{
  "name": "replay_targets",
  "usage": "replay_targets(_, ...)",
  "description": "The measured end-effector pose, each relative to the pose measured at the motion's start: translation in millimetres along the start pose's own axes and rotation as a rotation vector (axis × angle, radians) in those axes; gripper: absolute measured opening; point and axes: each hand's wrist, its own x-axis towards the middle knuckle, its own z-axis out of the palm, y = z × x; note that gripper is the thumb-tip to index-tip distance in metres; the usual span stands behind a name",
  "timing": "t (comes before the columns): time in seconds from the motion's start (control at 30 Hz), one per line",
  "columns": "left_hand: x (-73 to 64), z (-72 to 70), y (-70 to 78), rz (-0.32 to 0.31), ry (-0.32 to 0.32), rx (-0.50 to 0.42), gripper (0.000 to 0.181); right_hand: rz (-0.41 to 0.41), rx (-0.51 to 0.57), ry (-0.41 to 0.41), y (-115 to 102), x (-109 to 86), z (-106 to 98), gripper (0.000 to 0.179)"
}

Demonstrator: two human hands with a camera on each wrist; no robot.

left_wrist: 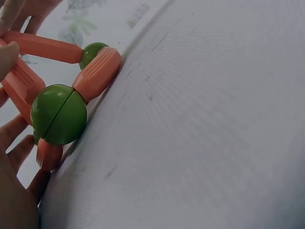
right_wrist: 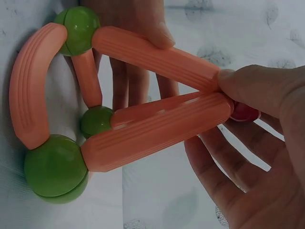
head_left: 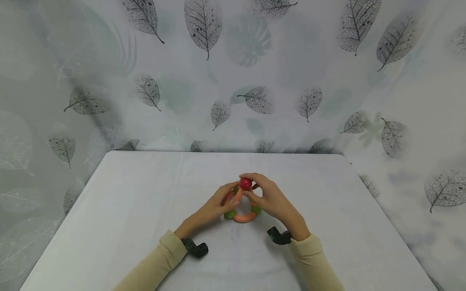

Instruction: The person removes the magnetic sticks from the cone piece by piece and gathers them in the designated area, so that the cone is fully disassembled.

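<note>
A pyramid-shaped frame of orange ribbed rods and green balls stands on the white table, with a red ball at its peak. My right hand pinches the red ball between thumb and fingers; in the right wrist view the thumb lies at the rods' upper ends and mostly hides the ball. From the left, my left hand holds a slanting orange rod, its thumb on the rod and fingers behind. A curved orange rod joins green balls at the base. In the left wrist view, a green ball sits near the tabletop.
The white-covered table stretches around the frame, its far edge meeting a leaf-patterned curtain. Dark wrist-worn devices sit by both cuffs, low over the table. Beige sleeves come in from the near side.
</note>
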Motion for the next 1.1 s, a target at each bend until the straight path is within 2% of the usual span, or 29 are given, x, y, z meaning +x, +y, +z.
replay_targets(0.53,1.8,0.2,-0.1,0.012,0.008,0.007,0.063,-0.059,-0.136,0.061,-8.8,2.7,0.4,0.044)
replay_targets(0.83,1.0,1.1,-1.3,0.016,0.011,0.014,0.063,-0.041,-0.182,0.063,-8.6,2.0,1.2,0.045)
replay_targets(1.1,0.3,0.5,0.9,-0.007,0.015,0.011,0.063,-0.045,-0.199,0.072,-7.6,1.8,1.1,0.049)
